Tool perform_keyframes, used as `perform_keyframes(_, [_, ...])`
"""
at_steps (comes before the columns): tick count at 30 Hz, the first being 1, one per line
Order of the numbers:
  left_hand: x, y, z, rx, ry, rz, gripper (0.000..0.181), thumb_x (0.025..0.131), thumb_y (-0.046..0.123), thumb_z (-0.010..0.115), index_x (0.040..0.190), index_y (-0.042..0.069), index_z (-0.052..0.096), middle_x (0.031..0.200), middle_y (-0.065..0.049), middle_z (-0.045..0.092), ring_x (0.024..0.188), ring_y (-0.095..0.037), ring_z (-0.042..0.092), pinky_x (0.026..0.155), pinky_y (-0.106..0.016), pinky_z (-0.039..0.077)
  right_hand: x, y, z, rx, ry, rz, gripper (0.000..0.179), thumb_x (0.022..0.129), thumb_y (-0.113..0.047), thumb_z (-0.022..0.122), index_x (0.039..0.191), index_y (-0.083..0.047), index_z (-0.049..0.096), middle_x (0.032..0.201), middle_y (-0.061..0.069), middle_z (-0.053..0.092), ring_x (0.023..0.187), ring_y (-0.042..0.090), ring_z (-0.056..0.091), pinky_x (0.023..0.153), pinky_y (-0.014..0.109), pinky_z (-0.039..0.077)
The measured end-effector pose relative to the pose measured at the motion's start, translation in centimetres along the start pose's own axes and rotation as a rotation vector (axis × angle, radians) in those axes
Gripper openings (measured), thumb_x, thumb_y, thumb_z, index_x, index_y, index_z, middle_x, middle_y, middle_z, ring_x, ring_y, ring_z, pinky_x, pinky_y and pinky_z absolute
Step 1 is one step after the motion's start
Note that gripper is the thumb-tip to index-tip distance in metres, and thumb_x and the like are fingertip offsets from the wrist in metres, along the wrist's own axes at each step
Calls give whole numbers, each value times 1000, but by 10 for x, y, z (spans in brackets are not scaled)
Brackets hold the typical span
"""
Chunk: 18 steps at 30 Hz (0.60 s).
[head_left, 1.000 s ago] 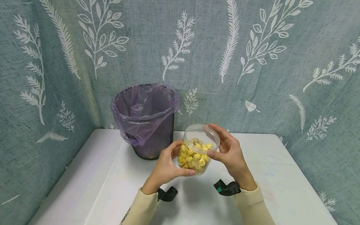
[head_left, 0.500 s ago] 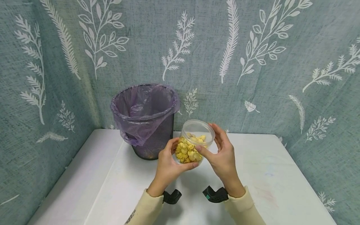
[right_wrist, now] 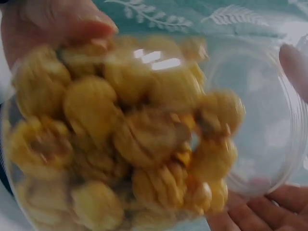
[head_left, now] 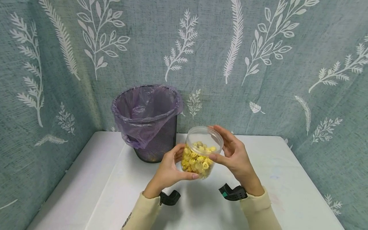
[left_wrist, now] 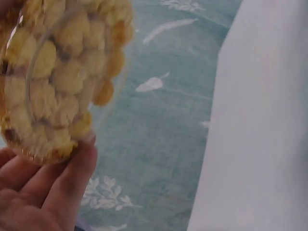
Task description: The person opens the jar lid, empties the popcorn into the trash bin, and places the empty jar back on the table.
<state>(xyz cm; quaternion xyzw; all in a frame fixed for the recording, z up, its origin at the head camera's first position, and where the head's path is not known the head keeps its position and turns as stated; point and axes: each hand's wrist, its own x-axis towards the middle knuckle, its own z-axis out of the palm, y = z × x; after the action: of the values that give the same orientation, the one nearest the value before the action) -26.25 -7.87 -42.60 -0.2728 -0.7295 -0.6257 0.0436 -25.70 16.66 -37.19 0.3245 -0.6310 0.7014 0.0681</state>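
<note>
A clear plastic jar (head_left: 202, 153), its mouth uncovered, is part-filled with yellow popcorn (head_left: 195, 162). Both hands hold it tilted over the table. My left hand (head_left: 168, 169) grips the lower side, its thumb along the front near the base. At the rim, my right hand (head_left: 238, 159) holds on with its thumb in front and its fingers behind. The left wrist view looks at the jar's round base (left_wrist: 60, 72), with left fingers (left_wrist: 72, 178) against its edge. Through the wall, the right wrist view shows popcorn pieces (right_wrist: 149, 139) heaped toward the base.
Left of the jar, a black mesh wastebasket (head_left: 161, 143) lined with a purple plastic bag (head_left: 143, 127) stands toward the back of the white table (head_left: 287, 188). Behind and at the sides hangs a grey-green cloth (head_left: 212, 41) with white leaf patterns.
Both hands lift the jar slightly up and left by half a second ago, then bring it back down and right. The popcorn shifts inside. The grip of both hands stays on the jar.
</note>
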Motion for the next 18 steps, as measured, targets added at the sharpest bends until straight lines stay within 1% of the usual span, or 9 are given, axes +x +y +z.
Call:
perform_keyframes(3, [-1, 1, -2, -23, -18, 3, 83, 69, 9, 99, 141, 7, 58, 130, -5, 72, 123, -22, 66, 106, -38, 51, 0, 0, -3, 44, -43, -14, 85, 91, -8, 84, 158, 8, 35, 159, 19, 44, 145, 26, 47, 116, 32, 42])
perform_keyframes(5, [-1, 1, -2, -24, -9, 0, 83, 70, 9, 99, 142, 8, 57, 130, -4, 71, 124, -21, 65, 106, -38, 51, 0, 0, -3, 46, -40, -24, 85, 91, -10, 84, 158, 8, 35, 160, 19, 44, 146, 26, 46, 117, 32, 40])
perform_keyframes(6, [-1, 1, -1, -21, 0, -4, 84, 70, 11, 99, 142, 8, 57, 131, -3, 71, 125, -21, 65, 107, -40, 50, 0, 0, -2, 41, -27, -25, 85, 91, -11, 85, 158, 7, 36, 160, 20, 44, 146, 26, 45, 118, 32, 39])
perform_keyframes(9, [-2, 1, 2, 2, 55, -8, 88, 70, 14, 100, 145, 11, 55, 135, -1, 68, 127, -19, 63, 109, -48, 48, 0, 1, 5, -3, 51, -25, 87, 89, -10, 86, 158, 7, 36, 160, 22, 42, 147, 25, 44, 121, 31, 35])
perform_keyframes(12, [-1, 0, 8, 41, 139, 2, 90, 68, 16, 102, 145, 12, 54, 135, 1, 68, 126, -18, 63, 109, -52, 48, 1, 2, 16, -101, 151, -26, 87, 87, -4, 87, 157, 7, 37, 159, 23, 43, 148, 27, 43, 122, 29, 32])
perform_keyframes(15, [-1, -1, 14, 87, 227, 27, 91, 66, 18, 103, 143, 10, 55, 133, -2, 69, 123, -18, 64, 106, -51, 51, 1, 4, 28, -218, 236, -41, 87, 85, 4, 86, 157, 7, 37, 158, 21, 44, 148, 32, 43, 122, 29, 30])
perform_keyframes(18, [0, -2, 20, 127, 278, 25, 92, 65, 23, 104, 142, 7, 55, 132, -5, 69, 122, -19, 65, 104, -51, 52, 2, 7, 37, -294, 306, -57, 86, 83, 9, 84, 155, 9, 37, 157, 21, 46, 147, 34, 44, 121, 28, 32])
